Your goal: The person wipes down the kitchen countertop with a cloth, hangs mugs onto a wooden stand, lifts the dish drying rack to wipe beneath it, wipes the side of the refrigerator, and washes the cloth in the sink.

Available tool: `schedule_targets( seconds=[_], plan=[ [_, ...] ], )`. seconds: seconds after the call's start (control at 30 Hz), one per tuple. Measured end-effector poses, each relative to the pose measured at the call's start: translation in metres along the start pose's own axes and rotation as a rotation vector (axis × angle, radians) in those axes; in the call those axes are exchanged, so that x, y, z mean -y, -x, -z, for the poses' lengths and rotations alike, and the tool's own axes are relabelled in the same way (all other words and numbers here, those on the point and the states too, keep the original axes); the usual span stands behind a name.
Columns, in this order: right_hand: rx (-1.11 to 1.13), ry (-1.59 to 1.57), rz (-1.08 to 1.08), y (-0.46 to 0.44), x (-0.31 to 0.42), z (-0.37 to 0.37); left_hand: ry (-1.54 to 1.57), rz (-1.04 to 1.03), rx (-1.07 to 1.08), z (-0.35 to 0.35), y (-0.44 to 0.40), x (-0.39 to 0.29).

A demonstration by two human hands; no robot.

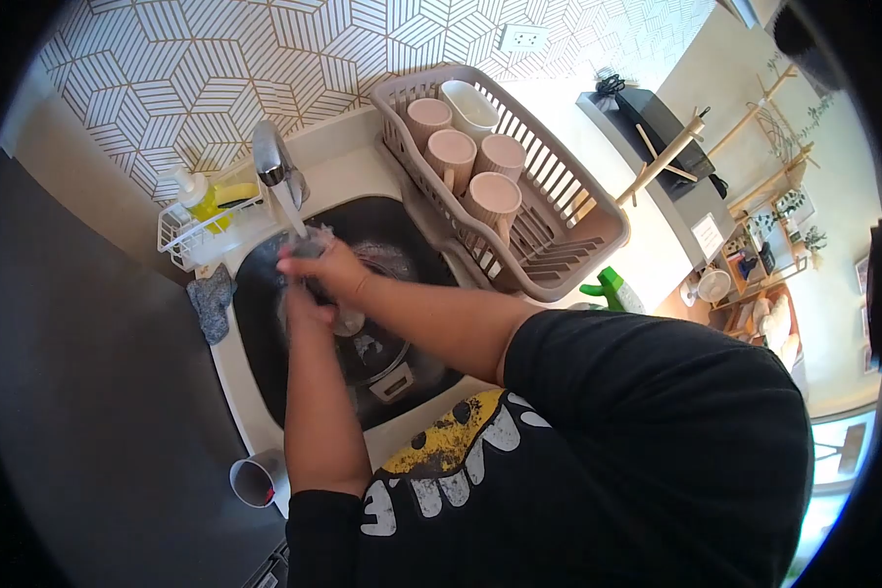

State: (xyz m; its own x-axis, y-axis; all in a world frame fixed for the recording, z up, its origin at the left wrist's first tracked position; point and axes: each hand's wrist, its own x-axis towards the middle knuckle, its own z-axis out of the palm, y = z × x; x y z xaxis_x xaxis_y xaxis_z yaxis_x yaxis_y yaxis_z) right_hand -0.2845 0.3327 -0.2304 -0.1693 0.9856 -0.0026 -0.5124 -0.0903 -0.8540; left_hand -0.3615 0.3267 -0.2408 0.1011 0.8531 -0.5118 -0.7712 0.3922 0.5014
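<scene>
Water runs from the chrome faucet (270, 162) over both hands in the dark sink (255, 363). My right hand (335, 267) is closed round a clear, glass-like thing (314, 241) right under the stream; motion and splash blur its shape. Just below, my left hand (309, 306) is curled against the same spot, its fingers partly hidden, and what it grips cannot be made out. Beneath the hands, wet clear dishware lies in the sink, along with a pale rectangular piece (392, 382) near its front edge.
Right of the sink, a taupe dish rack (598, 225) holds several pink mugs (493, 194) and a white oval container (470, 106). A green spray bottle (612, 289) stands nearby. At left are a wire caddy (178, 240) with a soap bottle (202, 201), a grey cloth (211, 302) and a cup (255, 482).
</scene>
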Motion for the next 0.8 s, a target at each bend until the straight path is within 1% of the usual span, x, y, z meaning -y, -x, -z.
schedule_targets(
  seconds=[0.03,0.07,0.1,0.17,0.2,0.23,0.27,0.3,0.33,0.37,0.4,0.43,0.47,0.5,0.53,0.57,0.6,0.63,0.67,0.73,0.77,0.8],
  plan=[
    [-0.038,0.129,0.084,0.001,-0.013,-0.005,0.005,0.001,-0.004,-0.001,-0.001,0.007],
    [-0.179,0.397,0.102,0.002,-0.023,-0.008,-0.068,-0.013,-0.014,-0.001,-0.002,0.012],
    [-0.175,0.396,0.097,0.000,-0.024,-0.005,-0.144,-0.028,-0.025,-0.002,-0.002,0.016],
    [-0.213,0.551,0.175,-0.012,-0.020,0.004,-0.297,-0.062,-0.045,-0.005,-0.003,0.020],
    [-0.238,0.575,0.108,-0.033,-0.036,0.022,-0.376,-0.079,-0.054,-0.006,-0.004,0.021],
    [-0.233,0.572,0.106,-0.043,-0.036,0.033,-0.454,-0.095,-0.066,-0.006,-0.006,0.023],
    [-0.331,0.726,0.123,-0.049,-0.031,0.042,-0.513,-0.208,-0.115,-0.005,-0.009,0.026],
    [-0.432,0.879,0.141,-0.053,-0.031,0.050,-0.514,-0.213,-0.119,0.002,-0.016,0.022],
    [-0.427,0.877,0.144,-0.059,-0.043,0.062,-0.864,-0.343,-0.070,0.010,-0.025,0.015],
    [-0.320,0.974,0.117,-0.068,-0.062,0.079,-1.212,-0.474,-0.020,0.014,-0.030,0.009],
    [-0.208,1.072,0.092,-0.070,-0.059,0.078,-1.207,-0.482,-0.027,0.009,-0.027,0.006],
    [-0.197,1.072,0.094,-0.075,-0.054,0.077,-1.000,-0.472,-0.043,0.005,-0.023,0.006],
    [-0.257,1.138,0.041,-0.080,-0.049,0.079,-0.797,-0.454,-0.054,0.002,-0.019,0.005],
    [-0.325,1.204,-0.015,-0.079,-0.033,0.074,-0.798,-0.449,-0.053,-0.004,-0.012,-0.003],
    [-0.434,1.068,0.072,-0.074,-0.014,0.067,-0.821,-0.382,-0.113,-0.012,-0.003,-0.013],
    [-0.439,1.074,0.069,-0.071,0.000,0.060,-0.839,-0.314,-0.171,-0.017,-0.001,-0.019],
    [-0.379,1.004,0.364,-0.068,0.012,0.053,-0.850,-0.399,-0.066,-0.001,-0.025,-0.020],
    [-0.309,0.919,0.656,-0.066,0.020,0.050,-0.844,-0.397,-0.061,0.012,-0.044,-0.020],
    [-0.311,0.925,0.660,-0.065,0.024,0.046,-1.111,-0.503,-0.020,0.023,-0.061,-0.021],
    [-0.090,1.209,0.670,-0.065,0.027,0.039,-1.378,-0.615,0.035,0.006,-0.049,-0.022],
    [-0.097,1.213,0.676,-0.060,0.028,0.039,-1.287,-0.467,-0.047,-0.005,-0.036,-0.022],
    [-0.038,1.370,0.498,-0.051,0.028,0.039,-1.193,-0.319,-0.123,-0.017,-0.021,-0.023]
  ],
)
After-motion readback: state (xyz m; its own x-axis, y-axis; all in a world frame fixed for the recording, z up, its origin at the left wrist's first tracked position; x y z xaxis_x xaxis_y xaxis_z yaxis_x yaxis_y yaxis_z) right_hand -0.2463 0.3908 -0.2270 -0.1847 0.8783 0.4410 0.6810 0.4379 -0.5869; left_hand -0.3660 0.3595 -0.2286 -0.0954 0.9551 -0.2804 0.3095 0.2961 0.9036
